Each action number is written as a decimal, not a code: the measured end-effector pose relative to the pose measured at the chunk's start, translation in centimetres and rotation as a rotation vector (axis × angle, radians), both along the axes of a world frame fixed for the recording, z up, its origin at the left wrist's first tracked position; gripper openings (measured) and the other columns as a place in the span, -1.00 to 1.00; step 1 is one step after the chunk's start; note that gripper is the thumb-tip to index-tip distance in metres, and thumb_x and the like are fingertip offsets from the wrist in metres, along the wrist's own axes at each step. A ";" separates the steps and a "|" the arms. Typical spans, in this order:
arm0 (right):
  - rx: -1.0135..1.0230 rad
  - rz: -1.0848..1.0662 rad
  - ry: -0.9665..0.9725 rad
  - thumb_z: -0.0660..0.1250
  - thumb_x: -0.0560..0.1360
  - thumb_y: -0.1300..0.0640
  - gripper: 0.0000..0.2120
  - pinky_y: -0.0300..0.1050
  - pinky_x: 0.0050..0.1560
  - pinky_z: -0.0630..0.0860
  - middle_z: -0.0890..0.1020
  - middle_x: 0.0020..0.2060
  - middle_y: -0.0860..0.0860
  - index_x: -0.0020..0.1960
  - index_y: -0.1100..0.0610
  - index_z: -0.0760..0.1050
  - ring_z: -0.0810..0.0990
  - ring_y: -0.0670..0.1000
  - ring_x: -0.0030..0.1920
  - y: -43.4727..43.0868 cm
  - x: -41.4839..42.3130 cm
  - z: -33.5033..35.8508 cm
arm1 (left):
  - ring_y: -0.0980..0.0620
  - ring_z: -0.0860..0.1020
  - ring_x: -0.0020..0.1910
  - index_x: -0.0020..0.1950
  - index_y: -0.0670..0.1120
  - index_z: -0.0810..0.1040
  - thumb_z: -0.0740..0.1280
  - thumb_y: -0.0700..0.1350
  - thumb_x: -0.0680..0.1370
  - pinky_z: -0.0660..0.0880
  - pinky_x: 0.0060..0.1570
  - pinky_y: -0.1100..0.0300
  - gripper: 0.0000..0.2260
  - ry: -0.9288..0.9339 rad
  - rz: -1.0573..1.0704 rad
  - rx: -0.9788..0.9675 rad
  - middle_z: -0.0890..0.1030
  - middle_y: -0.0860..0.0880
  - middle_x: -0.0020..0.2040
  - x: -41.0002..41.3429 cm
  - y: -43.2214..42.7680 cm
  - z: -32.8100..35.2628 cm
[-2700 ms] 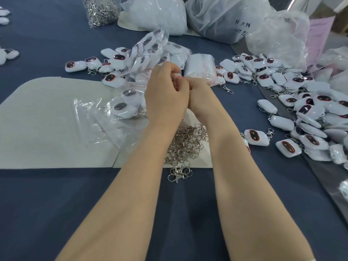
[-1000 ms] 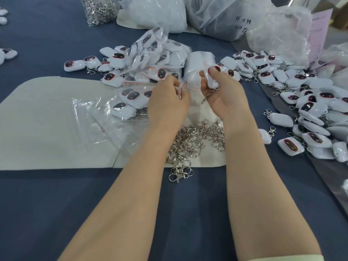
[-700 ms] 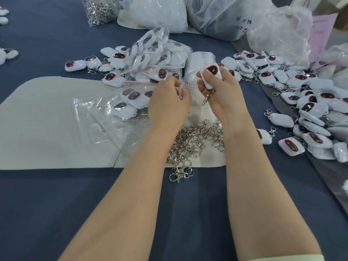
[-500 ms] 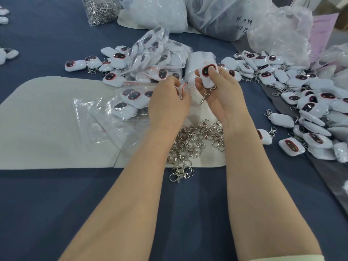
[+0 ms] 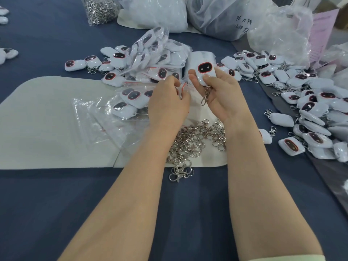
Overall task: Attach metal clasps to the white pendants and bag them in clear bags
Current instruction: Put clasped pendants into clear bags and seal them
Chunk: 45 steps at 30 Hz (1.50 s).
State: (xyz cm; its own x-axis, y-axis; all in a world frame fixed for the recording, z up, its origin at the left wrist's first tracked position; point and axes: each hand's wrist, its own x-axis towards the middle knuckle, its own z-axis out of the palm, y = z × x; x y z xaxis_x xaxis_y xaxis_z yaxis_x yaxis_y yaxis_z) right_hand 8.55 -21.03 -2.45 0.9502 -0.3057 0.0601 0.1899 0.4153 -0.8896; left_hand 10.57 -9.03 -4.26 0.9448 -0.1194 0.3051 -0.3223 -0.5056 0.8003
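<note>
Since a moment ago the right hand (image 5: 222, 95) has turned its white pendant (image 5: 204, 72) so that the dark, red-rimmed oval face shows squarely upward. Thumb and fingers curl round the pendant's lower half, and a metal clasp (image 5: 205, 96) hangs from its bottom end, dangling in front of the palm.

Just beside it, the left hand (image 5: 169, 104) has its fingers curled, pinching the red-striped mouth of a clear bag (image 5: 182, 87); how far that mouth is parted I cannot tell. The two hands are nearly touching.

Below the wrists a heap of loose clasps (image 5: 197, 140) lies on the near edge of a cream mat (image 5: 47, 119), a few spilling onto the blue tablecloth (image 5: 56, 213). Left of the left hand, more clear bags (image 5: 131, 102) with pendants inside lie on the mat, and a stack of filled bags (image 5: 150, 51) sits just beyond. A big scatter of clasped pendants (image 5: 301, 91) covers the cloth to the right. At the far edge stand a bag of clasps (image 5: 99, 8) and large white plastic sacks (image 5: 154, 14).
</note>
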 end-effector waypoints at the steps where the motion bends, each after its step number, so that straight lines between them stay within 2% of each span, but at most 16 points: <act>1: 0.001 -0.011 0.002 0.09 0.59 0.46 -0.77 -0.11 0.15 0.58 0.68 -0.17 0.12 0.00 0.31 0.51 0.63 0.11 0.01 0.1 0.0 0.0 | 0.03 0.48 -0.12 0.12 -0.10 0.50 0.27 -0.03 0.56 0.40 -0.13 0.18 -0.80 0.000 0.001 0.001 0.56 -0.04 -0.01 0.0 0.0 0.0; 5: -0.189 -0.122 0.111 0.20 0.61 0.29 -0.89 -0.21 -0.01 0.55 0.62 0.06 0.16 0.10 0.20 0.46 0.61 0.03 0.04 0.6 0.6 0.0 | -0.03 0.53 -0.08 0.17 -0.13 0.48 0.28 -0.08 0.54 0.47 -0.05 0.09 -0.76 0.027 0.002 -0.015 0.58 -0.07 -0.01 -0.2 0.1 0.3; 9: -0.679 -0.332 0.150 0.35 0.54 0.11 -0.94 -0.23 -0.12 0.41 0.53 -0.24 -0.07 -0.08 0.03 0.47 0.47 -0.10 -0.22 1.1 1.0 0.5 | 0.10 0.54 -0.28 0.15 -0.13 0.50 0.31 -0.14 0.52 0.49 -0.10 0.15 -0.78 0.128 0.019 -0.111 0.53 0.06 -0.25 0.2 0.6 0.7; 12: -0.563 -0.412 0.148 0.38 0.52 0.14 -0.92 -0.14 -0.21 0.48 0.52 -0.42 -0.11 -0.12 0.05 0.48 0.46 -0.12 -0.42 1.6 1.2 1.2 | 0.07 0.57 -0.32 -0.13 -0.05 0.50 0.33 -0.16 0.50 0.52 -0.19 0.19 -0.97 0.204 0.025 -0.202 0.50 0.08 -0.31 0.6 1.2 0.9; 14: -0.413 -0.318 0.173 0.35 0.52 0.25 -0.91 -0.14 -0.24 0.58 0.55 -0.41 -0.03 -0.04 0.19 0.44 0.52 -0.10 -0.50 2.2 1.3 1.2 | 0.22 0.54 -0.38 -0.25 0.00 0.46 0.32 -0.18 0.50 0.49 -0.26 0.30 -0.85 0.216 0.042 -0.224 0.51 0.10 -0.33 0.7 1.5 0.9; 17: -0.545 -0.206 0.320 0.39 0.46 0.30 -0.68 -0.16 -0.26 0.61 0.62 -0.27 0.14 0.11 0.22 0.31 0.57 -0.07 -0.49 3.2 1.5 0.7 | 0.01 0.62 -0.19 -0.18 -0.02 0.46 0.31 -0.17 0.51 0.54 -0.12 0.12 -0.91 0.245 0.073 -0.335 0.56 0.04 -0.21 0.9 1.7 1.2; 19: -0.741 -0.189 0.344 0.46 0.42 0.23 -0.68 -0.14 -0.26 0.55 0.65 -0.19 0.18 -0.02 0.16 0.31 0.56 -0.05 -0.43 3.7 1.5 0.7 | 0.07 0.57 -0.22 -0.14 -0.03 0.45 0.31 -0.17 0.50 0.49 -0.16 0.23 -0.93 0.213 0.123 -0.406 0.53 0.05 -0.23 1.0 1.7 1.5; 22: -0.981 -0.027 0.303 0.38 0.46 0.22 -0.75 -0.27 -0.44 0.46 0.58 -0.40 0.05 -0.33 0.08 0.39 0.48 -0.10 -0.51 3.6 1.3 1.6 | 0.32 0.44 -0.40 -0.19 0.03 0.39 0.31 -0.21 0.49 0.36 -0.32 0.50 -0.83 0.077 0.184 -0.422 0.45 0.14 -0.33 0.8 1.8 2.1; 25: -1.153 0.195 0.304 0.19 0.51 0.33 -0.68 -0.28 -0.47 0.37 0.48 -0.46 -0.03 -0.34 0.02 0.44 0.40 -0.09 -0.48 3.4 1.1 2.0 | 0.26 0.48 -0.31 -0.14 -0.03 0.43 0.30 -0.22 0.47 0.39 -0.26 0.44 -0.90 -0.097 0.132 -0.355 0.48 0.11 -0.30 0.1 1.6 2.6; 26: -1.185 0.214 0.288 0.13 0.51 0.37 -0.64 -0.27 -0.44 0.35 0.46 -0.48 -0.06 -0.33 0.00 0.43 0.38 -0.09 -0.47 3.6 1.1 2.0 | 0.14 0.52 -0.22 -0.11 -0.06 0.47 0.30 -0.21 0.47 0.46 -0.17 0.29 -0.93 -0.141 0.109 -0.318 0.52 0.05 -0.26 0.0 1.6 2.6; 28: -1.135 0.161 0.202 0.10 0.53 0.40 -0.62 -0.30 -0.37 0.34 0.46 -0.46 -0.12 -0.27 -0.02 0.43 0.41 -0.18 -0.45 4.3 1.1 1.8 | -0.06 0.54 -0.12 -0.05 -0.13 0.52 0.28 -0.20 0.46 0.49 -0.05 0.05 -0.91 -0.206 0.089 -0.270 0.56 -0.06 -0.16 -0.2 1.5 2.6; 32: -0.688 0.114 0.142 0.16 0.58 0.40 -0.81 -0.30 -0.38 0.46 0.58 -0.32 0.03 0.00 0.21 0.51 0.54 -0.16 -0.42 4.9 0.8 1.7 | -0.07 0.54 -0.08 0.00 -0.15 0.53 0.28 -0.18 0.48 0.47 -0.05 0.07 -0.87 -0.223 0.093 -0.235 0.57 -0.08 -0.11 0.0 1.4 2.4; 35: -0.724 -0.018 0.272 0.18 0.54 0.40 -0.79 -0.24 -0.33 0.57 0.59 -0.36 0.08 -0.12 0.20 0.53 0.55 -0.13 -0.49 2.9 0.6 2.6 | -0.04 0.48 0.06 0.05 -0.12 0.55 0.30 -0.10 0.51 0.36 0.04 0.23 -0.84 -0.198 0.105 -0.050 0.51 -0.07 0.04 0.3 1.3 2.1; 37: -0.742 -0.256 0.318 0.13 0.52 0.36 -0.74 -0.25 -0.36 0.54 0.59 -0.39 0.03 -0.22 0.11 0.48 0.53 -0.10 -0.50 0.8 0.3 3.4 | -0.05 0.45 0.11 0.05 -0.11 0.57 0.32 -0.07 0.51 0.37 0.14 0.14 -0.82 -0.229 0.054 0.027 0.45 -0.08 0.11 -0.2 0.8 2.4; 41: -0.685 -0.675 0.307 0.16 0.49 0.25 -0.80 -0.02 0.05 0.57 0.61 -0.31 -0.04 -0.15 0.06 0.52 0.58 0.00 -0.21 -2.3 0.0 3.5 | -0.04 0.51 0.03 -0.01 -0.09 0.59 0.39 -0.07 0.48 0.37 -0.04 0.17 -0.86 -0.144 -0.382 0.135 0.53 -0.03 0.02 -2.5 -1.2 3.0; 45: -0.584 -0.732 0.279 0.15 0.49 0.27 -0.78 0.00 0.06 0.55 0.61 -0.26 -0.04 -0.04 0.14 0.56 0.55 -0.01 -0.21 -2.3 0.0 3.6 | -0.05 0.38 0.11 0.22 -0.06 0.46 0.39 -0.04 0.47 0.33 0.08 0.13 -0.65 0.005 -0.805 0.571 0.42 -0.04 0.05 -5.4 -3.3 1.9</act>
State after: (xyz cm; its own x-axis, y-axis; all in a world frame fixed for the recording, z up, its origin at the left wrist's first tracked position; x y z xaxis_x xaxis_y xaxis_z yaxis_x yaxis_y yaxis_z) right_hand 8.57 -23.36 1.19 0.5404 -0.8193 0.1916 -0.0232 -0.2421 -0.9700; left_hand 5.21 -12.31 -2.41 0.5178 -0.8555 -0.0028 -0.7369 -0.4477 0.5065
